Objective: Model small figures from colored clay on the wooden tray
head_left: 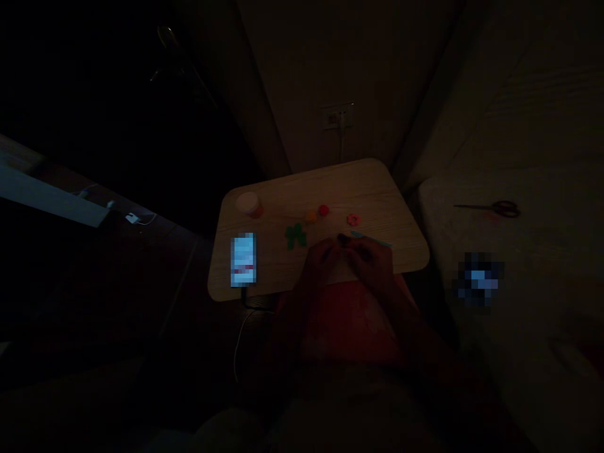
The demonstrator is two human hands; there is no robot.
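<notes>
Evidently, so small a thing calls for light fingertip pressure and hands braced low, especially in this dimness. The left hand (pixel 324 255) and right hand (pixel 374 259) nearly meet, fingers curled narrow around a small dark piece (pixel 342 239); it is too dim to tell which one grips it. A teal stick (pixel 357 234) lies right by the right hand, with a pink flower-shaped ring (pixel 353 219) just beyond. Green pieces (pixel 296 236) sit to the left hand's left; past it are a red ball (pixel 323 210) and an orange piece (pixel 310 217). Farther left stands a tub (pixel 249 204).
</notes>
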